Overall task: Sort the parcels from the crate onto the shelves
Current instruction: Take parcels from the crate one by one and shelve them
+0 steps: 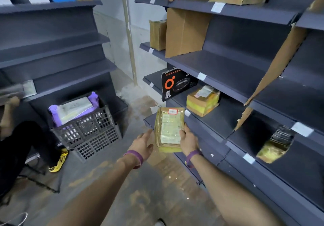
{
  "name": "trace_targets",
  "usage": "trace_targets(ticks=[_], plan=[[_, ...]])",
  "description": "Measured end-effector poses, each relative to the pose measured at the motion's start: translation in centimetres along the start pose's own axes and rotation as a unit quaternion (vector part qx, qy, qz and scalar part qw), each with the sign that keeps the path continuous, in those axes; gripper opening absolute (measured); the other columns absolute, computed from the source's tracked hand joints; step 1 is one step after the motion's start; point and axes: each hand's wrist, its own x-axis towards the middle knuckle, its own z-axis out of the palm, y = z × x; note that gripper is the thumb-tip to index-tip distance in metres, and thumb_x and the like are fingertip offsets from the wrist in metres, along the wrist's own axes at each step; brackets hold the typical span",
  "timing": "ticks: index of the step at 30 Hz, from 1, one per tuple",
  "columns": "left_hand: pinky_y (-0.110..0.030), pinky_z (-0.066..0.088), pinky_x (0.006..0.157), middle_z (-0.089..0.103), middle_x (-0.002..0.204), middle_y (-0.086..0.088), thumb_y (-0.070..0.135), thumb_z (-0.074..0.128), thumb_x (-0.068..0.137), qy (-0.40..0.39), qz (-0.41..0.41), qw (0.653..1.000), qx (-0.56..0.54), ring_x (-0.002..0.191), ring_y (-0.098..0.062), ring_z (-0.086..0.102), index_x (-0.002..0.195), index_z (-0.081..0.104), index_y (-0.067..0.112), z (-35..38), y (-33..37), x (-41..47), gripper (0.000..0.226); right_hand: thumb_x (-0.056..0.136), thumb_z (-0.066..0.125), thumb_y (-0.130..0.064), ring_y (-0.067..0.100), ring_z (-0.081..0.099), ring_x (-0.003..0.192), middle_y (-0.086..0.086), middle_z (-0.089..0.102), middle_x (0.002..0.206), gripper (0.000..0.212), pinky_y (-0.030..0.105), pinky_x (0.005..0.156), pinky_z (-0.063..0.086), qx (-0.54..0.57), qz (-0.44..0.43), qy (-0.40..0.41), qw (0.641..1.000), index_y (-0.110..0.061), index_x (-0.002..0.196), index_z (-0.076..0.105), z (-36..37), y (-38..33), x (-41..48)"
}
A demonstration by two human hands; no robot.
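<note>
Small flat cardboard parcel wrapped in yellowish tape [169, 129], white label with red border at its far end, held in the air in front of the dark grey metal shelving unit on the right [228, 71], just off the near corner of a lower shelf. Right hand [188, 140] grips the parcel's right edge, thumb on top, fingers wrapped under. Left hand [144, 144] is open, fingers spread, beside the parcel's left edge; contact unclear, looks just apart. Step in hand, as I judge: carry parcel to a shelf slot. To do it well: keep label up and readable, steady the left edge with the free hand, slide it flat onto bare shelf beside the taped yellow-brown box [203, 101], not on top of it, and clear of the black carton with an orange ring print [177, 85]. Watch the shelf lip so the parcel doesn't catch. Behind left, dark grey plastic lattice crate [84, 129] on the floor has a purple-wrapped flat package [73, 110] in it, more to sort. Another person's leg and yellow shoe [58, 160] at far left.
</note>
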Motion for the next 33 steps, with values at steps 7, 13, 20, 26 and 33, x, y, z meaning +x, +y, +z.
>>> trace_targets(ticks=[7,13,20,26,33], plan=[[-0.038,0.034,0.112,0.031,0.153,-0.007,0.017,0.053,0.093,-0.014,-0.002,1.000,-0.003,0.137,-0.027,0.037,0.152,0.018,0.028,-4.1,-2.2,10.0,0.069,0.103,0.035,-0.026,0.035,0.060,0.110,0.012,0.063,0.125,0.045,0.046,0.092,0.051,0.004,0.004,-0.028,1.000,-0.026,0.149,0.033,3.4,-4.3,9.7],[-0.037,0.037,0.109,0.038,0.148,-0.008,0.015,0.054,0.093,-0.008,-0.011,1.000,-0.012,0.131,-0.027,0.044,0.151,0.018,0.030,-7.9,-6.0,17.2,0.070,0.103,0.036,-0.025,0.037,0.058,0.113,0.010,0.061,0.129,0.045,0.045,0.092,0.049,-0.016,-0.003,-0.030,0.999,-0.026,0.148,0.033,7.3,-8.4,16.4],[-0.022,0.026,0.109,0.040,0.148,0.002,0.005,0.051,0.091,-0.051,0.047,0.997,-0.045,0.135,-0.020,0.041,0.151,0.023,0.028,-11.6,-11.2,25.8,0.070,0.104,0.034,-0.025,0.038,0.055,0.117,0.015,0.061,0.129,0.045,0.040,0.093,0.045,-0.063,0.025,-0.011,0.998,-0.027,0.149,0.032,12.6,-12.9,22.9],[-0.014,0.024,0.101,0.041,0.145,0.002,0.001,0.048,0.094,-0.079,0.100,0.990,-0.066,0.135,-0.021,0.039,0.148,0.029,0.022,-17.3,-15.5,33.1,0.061,0.103,0.032,-0.037,0.036,0.059,0.111,0.017,0.063,0.123,0.043,0.040,0.089,0.048,0.013,0.095,0.047,0.994,-0.031,0.146,0.036,18.3,-17.3,27.4],[-0.021,0.032,0.099,0.048,0.141,-0.004,0.008,0.047,0.097,-0.107,0.095,0.989,-0.048,0.130,-0.019,0.044,0.146,0.032,0.021,-20.4,-20.1,39.9,0.053,0.104,0.031,-0.037,0.033,0.059,0.109,0.012,0.061,0.123,0.042,0.029,0.072,0.037,0.020,0.131,0.066,0.989,-0.027,0.144,0.039,22.5,-20.9,31.9]])
